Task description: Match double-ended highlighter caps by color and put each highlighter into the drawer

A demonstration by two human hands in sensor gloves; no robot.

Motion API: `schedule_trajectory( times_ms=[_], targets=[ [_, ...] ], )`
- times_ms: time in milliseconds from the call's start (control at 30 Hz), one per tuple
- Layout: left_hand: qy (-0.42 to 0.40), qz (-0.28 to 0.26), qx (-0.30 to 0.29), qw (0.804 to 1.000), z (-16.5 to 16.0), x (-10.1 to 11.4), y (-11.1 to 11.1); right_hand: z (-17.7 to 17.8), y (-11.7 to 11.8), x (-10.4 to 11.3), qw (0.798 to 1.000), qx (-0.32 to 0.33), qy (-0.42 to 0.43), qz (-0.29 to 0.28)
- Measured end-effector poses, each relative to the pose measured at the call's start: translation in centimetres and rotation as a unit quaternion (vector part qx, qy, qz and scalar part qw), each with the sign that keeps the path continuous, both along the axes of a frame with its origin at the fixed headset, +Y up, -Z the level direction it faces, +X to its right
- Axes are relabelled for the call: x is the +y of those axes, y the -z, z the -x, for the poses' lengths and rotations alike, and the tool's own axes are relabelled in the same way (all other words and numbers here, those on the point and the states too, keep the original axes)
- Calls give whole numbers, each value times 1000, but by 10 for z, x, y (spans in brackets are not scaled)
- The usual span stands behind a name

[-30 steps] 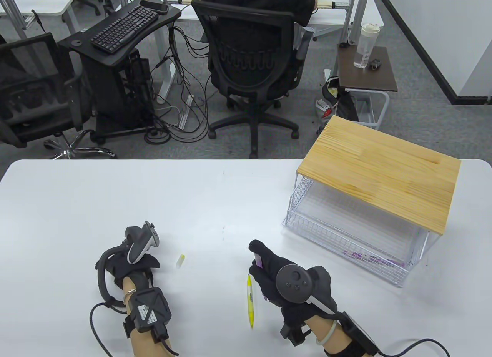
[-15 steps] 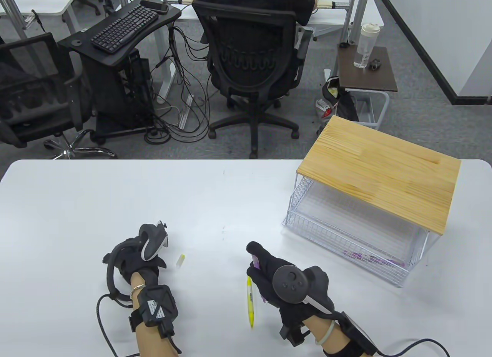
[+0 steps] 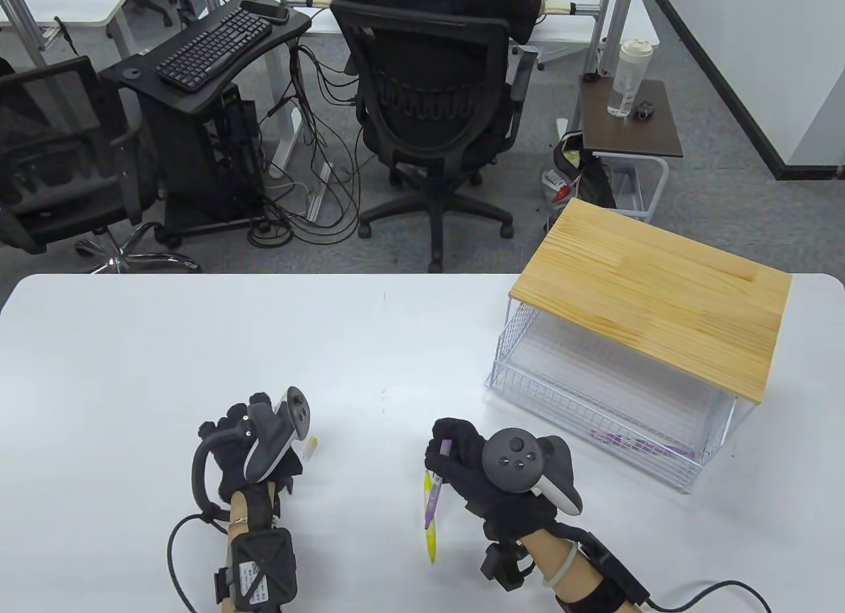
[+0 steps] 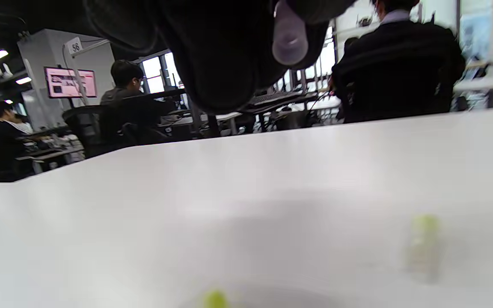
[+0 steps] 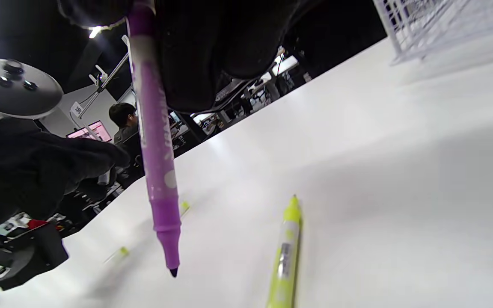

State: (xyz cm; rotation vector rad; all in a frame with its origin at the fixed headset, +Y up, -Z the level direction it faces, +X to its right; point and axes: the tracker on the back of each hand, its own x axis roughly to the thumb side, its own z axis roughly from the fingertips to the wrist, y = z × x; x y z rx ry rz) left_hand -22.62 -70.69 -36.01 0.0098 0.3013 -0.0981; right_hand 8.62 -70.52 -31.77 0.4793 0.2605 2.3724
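Observation:
My right hand [image 3: 455, 454] grips a purple highlighter [image 3: 436, 487] low over the table; its bare, uncapped tip [image 5: 172, 268] points down toward the near edge. Just under it a yellow highlighter [image 3: 431, 530] lies on the white table [image 3: 132, 349]. Left of that, my left hand [image 3: 231, 435] pinches a small translucent purple cap [image 4: 289, 40], seen only in the left wrist view. A small yellow cap [image 3: 310, 449] lies on the table just right of the left hand. The wire drawer [image 3: 528, 392] stands pulled out at the right, with purple highlighters [image 3: 634, 443] inside.
A wooden top [image 3: 650, 296] covers the rear part of the drawer. In the right wrist view another small yellow piece [image 5: 122, 251] lies on the table. An office chair [image 3: 429, 105] with a seated person stands beyond the table's far edge.
My left hand has moved right toward the yellow cap and rolled its tracker upward. My right hand has turned, so the purple highlighter's tip now sticks out down-left over the yellow highlighter.

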Motion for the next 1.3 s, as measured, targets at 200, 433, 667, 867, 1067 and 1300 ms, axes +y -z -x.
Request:
schedule_trajectory(
  times_ms=[200, 433, 667, 867, 1067, 1300],
  targets=[
    [-151, -101, -85, 980, -19, 3, -39, -7, 8, -4, 995, 31, 72, 69],
    [-319, -73, -149, 933, -18, -2, -48, -16, 17, -7, 972, 85, 166, 141],
    [-376, -39, -184, 907, -20, -12, -48, -22, 24, -17, 959, 84, 204, 180],
    [-380, -46, -199, 902, -25, -13, -53, -21, 24, -18, 961, 74, 199, 177],
    [-445, -15, -246, 861, -35, -17, -56, -21, 23, -17, 959, 80, 202, 183],
    [-388, -27, -283, 877, -42, -18, -57, -25, 26, -15, 967, 66, 181, 166]
  ],
)
